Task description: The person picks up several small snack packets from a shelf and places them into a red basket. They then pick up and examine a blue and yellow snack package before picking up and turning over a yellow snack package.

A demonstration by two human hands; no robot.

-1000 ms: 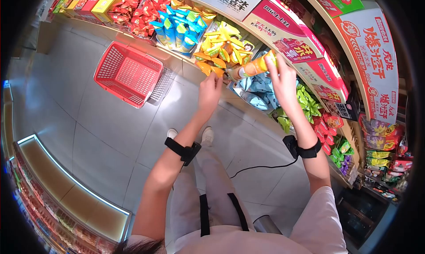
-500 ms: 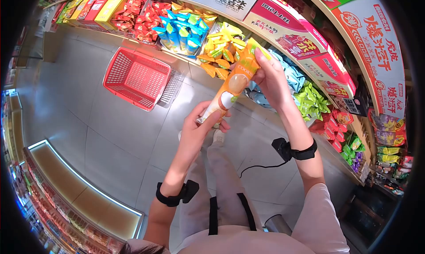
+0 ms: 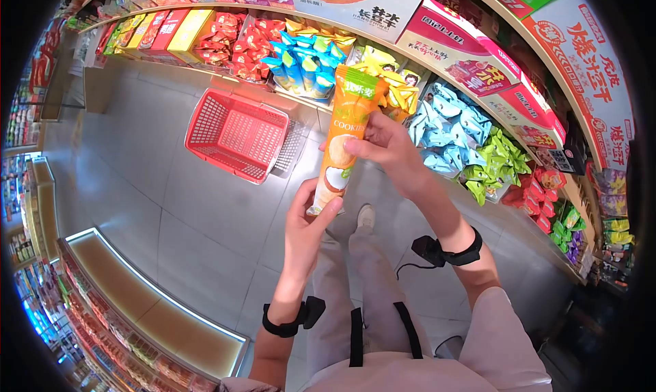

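A long orange packet of cookies with a green top end is held between both hands in front of my body. My left hand grips its lower end, thumb across the front. Around the packet's right side, near the middle, my right hand is closed with the thumb on the printed cookie. Behind the packet's upper part lie yellow snack packs on the shelf. Blue snack packs stand just to the left of them.
A red shopping basket rests on the grey floor at left. Along the curved shelf are red packs, light blue packs, green packs and pink cartons. A lit display ledge stands at lower left.
The packet has turned more upright and moved slightly left. My right hand has slid from its top end down to the middle. The basket and shelf appear shifted right in view.
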